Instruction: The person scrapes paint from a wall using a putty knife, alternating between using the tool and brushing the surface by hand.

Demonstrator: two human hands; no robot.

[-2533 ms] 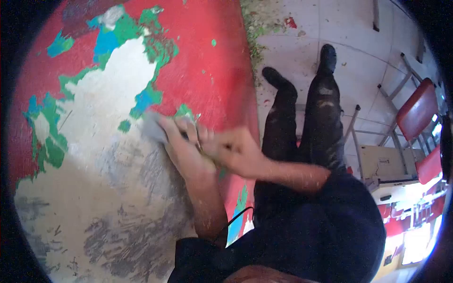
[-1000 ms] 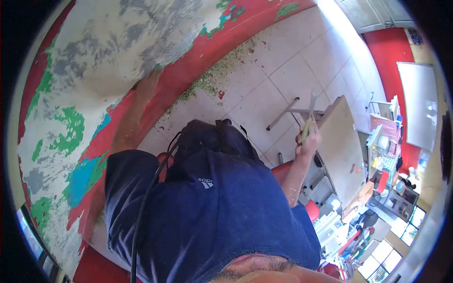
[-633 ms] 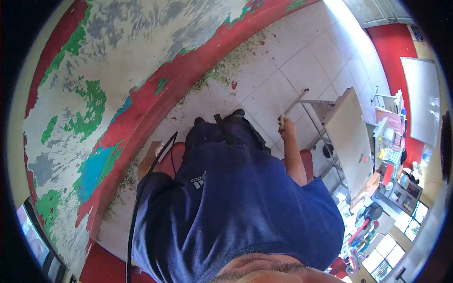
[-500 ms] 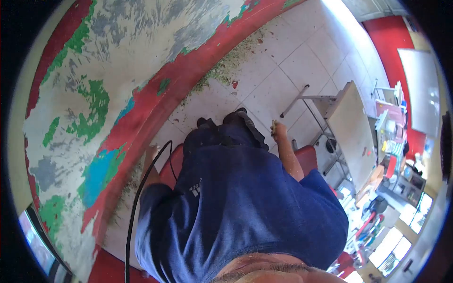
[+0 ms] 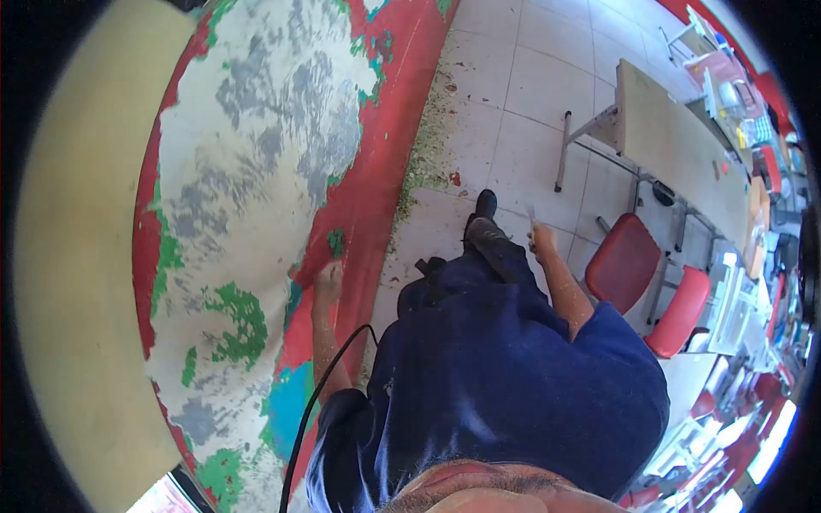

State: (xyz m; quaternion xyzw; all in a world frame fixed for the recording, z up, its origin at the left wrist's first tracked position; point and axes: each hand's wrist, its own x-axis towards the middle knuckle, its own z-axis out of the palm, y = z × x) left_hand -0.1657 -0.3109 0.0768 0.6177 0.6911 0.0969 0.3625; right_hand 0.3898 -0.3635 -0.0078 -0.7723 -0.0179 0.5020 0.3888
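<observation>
I'm looking down a wall [image 5: 256, 171] already scraped bare across its middle, with red, green and blue patches left along the edges and flakes heaped on the floor [image 5: 428, 162] below. My left hand [image 5: 327, 278] rests against the red strip, grip unclear. My right hand [image 5: 541, 237] is closed on the scraper [image 5: 532, 214], held away from the wall – plenty left to strip, I'd judge

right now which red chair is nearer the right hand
The chair just beside the right hand, under the table's edge; the other red chair sits farther right, beyond it.
</observation>
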